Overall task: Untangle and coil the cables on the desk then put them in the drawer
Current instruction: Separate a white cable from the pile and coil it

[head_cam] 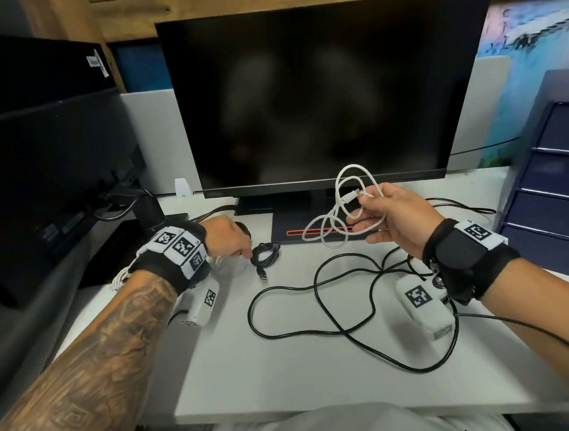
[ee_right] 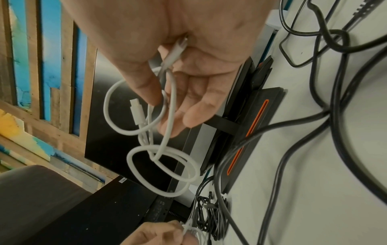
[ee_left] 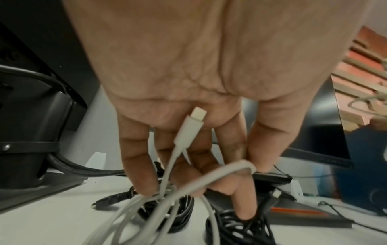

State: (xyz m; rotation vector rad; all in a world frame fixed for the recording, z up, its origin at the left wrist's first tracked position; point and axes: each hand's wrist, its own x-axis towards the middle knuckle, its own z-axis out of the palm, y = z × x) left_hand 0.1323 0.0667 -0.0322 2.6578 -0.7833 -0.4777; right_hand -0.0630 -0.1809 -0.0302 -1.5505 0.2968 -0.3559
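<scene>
Head view showed the right hand (head_cam: 393, 217) pinching a loosely looped white USB-C cable (head_cam: 341, 210), light and limp, best gripped where the loops cross, while the left hand (head_cam: 226, 236) apparently clutched another white cable (ee_left: 188, 190) beside a small black coil (head_cam: 265, 254).

desk (head_cam: 290, 379): monitor (head_cam: 330, 91) at 12 o'clock | loose cable (head_cam: 321, 301) at centre | small coiled cable (head_cam: 265, 253) at 10 o'clock | drawer unit (head_cam: 556, 191) at 3 o'clock
</scene>
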